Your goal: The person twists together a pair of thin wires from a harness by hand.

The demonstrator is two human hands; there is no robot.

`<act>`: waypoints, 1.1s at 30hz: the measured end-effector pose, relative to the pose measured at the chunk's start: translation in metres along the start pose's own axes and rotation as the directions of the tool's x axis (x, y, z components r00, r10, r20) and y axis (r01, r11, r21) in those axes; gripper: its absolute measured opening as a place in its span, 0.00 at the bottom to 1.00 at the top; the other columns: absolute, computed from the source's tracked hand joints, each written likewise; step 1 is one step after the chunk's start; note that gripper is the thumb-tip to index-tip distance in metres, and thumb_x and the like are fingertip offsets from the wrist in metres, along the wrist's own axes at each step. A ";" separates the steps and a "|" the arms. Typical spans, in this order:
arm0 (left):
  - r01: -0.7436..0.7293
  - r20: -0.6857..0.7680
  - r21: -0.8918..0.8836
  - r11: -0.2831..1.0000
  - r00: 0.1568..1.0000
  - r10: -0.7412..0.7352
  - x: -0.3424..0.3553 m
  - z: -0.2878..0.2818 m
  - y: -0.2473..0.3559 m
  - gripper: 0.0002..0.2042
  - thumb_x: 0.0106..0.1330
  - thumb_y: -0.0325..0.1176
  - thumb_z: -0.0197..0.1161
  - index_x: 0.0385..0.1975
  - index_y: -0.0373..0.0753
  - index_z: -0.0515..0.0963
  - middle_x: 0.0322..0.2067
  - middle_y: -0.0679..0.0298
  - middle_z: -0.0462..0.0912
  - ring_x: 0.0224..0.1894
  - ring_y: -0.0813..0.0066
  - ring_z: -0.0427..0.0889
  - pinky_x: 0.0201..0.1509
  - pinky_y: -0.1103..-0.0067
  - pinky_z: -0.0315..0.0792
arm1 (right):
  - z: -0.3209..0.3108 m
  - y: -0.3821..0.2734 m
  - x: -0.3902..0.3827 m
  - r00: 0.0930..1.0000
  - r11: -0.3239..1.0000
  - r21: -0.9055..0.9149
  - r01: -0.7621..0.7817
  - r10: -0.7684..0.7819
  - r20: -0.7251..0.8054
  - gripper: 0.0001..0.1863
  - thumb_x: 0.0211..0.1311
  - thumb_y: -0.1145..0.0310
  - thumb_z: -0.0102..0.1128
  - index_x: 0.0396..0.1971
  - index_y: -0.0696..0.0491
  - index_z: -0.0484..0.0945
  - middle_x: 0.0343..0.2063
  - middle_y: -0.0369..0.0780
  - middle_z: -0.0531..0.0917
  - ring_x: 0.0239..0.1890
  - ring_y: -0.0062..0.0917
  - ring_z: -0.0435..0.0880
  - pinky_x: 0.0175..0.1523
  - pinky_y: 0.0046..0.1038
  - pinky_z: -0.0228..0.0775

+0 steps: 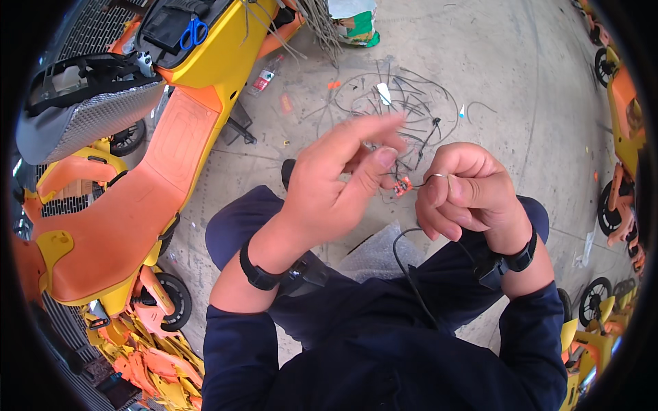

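Observation:
My right hand (469,195) is closed, pinching a thin wire (436,176) between thumb and forefinger. To its left, my left hand (329,178) has a raised forefinger smeared by motion, while its thumb and other fingers curl together. What those fingers hold, if anything, is hidden. A cluster of small orange-red pieces (402,185) shows between the hands, right by the left fingertips. Whether the wire joins these pieces I cannot tell. Beyond the hands, a loose tangle of dark wires (418,96) lies on the concrete floor.
An orange and yellow scooter (164,151) stands at left, with blue-handled scissors (195,33) on its top. Bubble wrap (377,255) lies between my knees, and a black cable (404,267) loops over my lap. More scooters (624,123) line the right; orange and yellow panels (147,359) pile lower left.

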State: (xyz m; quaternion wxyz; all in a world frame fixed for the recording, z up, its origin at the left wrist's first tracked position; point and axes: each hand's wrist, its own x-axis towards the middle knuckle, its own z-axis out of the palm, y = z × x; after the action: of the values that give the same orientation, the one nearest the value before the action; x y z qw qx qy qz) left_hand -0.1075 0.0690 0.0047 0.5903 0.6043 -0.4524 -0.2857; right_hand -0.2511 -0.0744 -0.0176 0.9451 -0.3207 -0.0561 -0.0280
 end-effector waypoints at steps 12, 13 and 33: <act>0.058 0.242 0.024 0.998 0.968 -0.062 -0.004 -0.007 -0.002 0.12 0.64 0.30 0.61 0.46 0.33 0.77 0.31 0.61 0.80 0.24 0.80 0.76 0.28 0.84 0.69 | 0.003 -0.007 0.000 0.996 0.985 -0.157 -0.069 0.059 -0.070 0.11 0.70 0.71 0.48 0.37 0.62 0.77 0.13 0.35 0.71 0.17 0.19 0.74 0.27 0.24 0.73; 0.037 0.154 0.044 0.998 0.987 -0.043 -0.004 -0.006 -0.003 0.09 0.62 0.30 0.63 0.41 0.35 0.80 0.24 0.61 0.79 0.24 0.77 0.76 0.28 0.81 0.68 | 0.005 -0.010 0.001 0.992 0.970 -0.230 -0.083 0.059 -0.109 0.10 0.70 0.72 0.48 0.37 0.62 0.77 0.14 0.35 0.72 0.18 0.19 0.75 0.28 0.24 0.74; -0.314 0.143 0.392 0.865 0.949 0.280 0.003 -0.015 0.000 0.04 0.59 0.25 0.66 0.33 0.36 0.81 0.25 0.65 0.75 0.22 0.80 0.69 0.25 0.84 0.63 | 0.012 -0.003 0.004 0.945 0.510 -0.850 -0.131 -0.196 -0.263 0.05 0.66 0.73 0.53 0.38 0.56 0.77 0.18 0.32 0.74 0.20 0.16 0.71 0.27 0.22 0.64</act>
State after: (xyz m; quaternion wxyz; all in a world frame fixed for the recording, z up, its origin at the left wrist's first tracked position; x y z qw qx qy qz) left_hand -0.0934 0.0731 0.0076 0.4684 0.6254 -0.6134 -0.1144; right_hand -0.2487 -0.0696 -0.0053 0.6562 -0.7354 0.1161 -0.1226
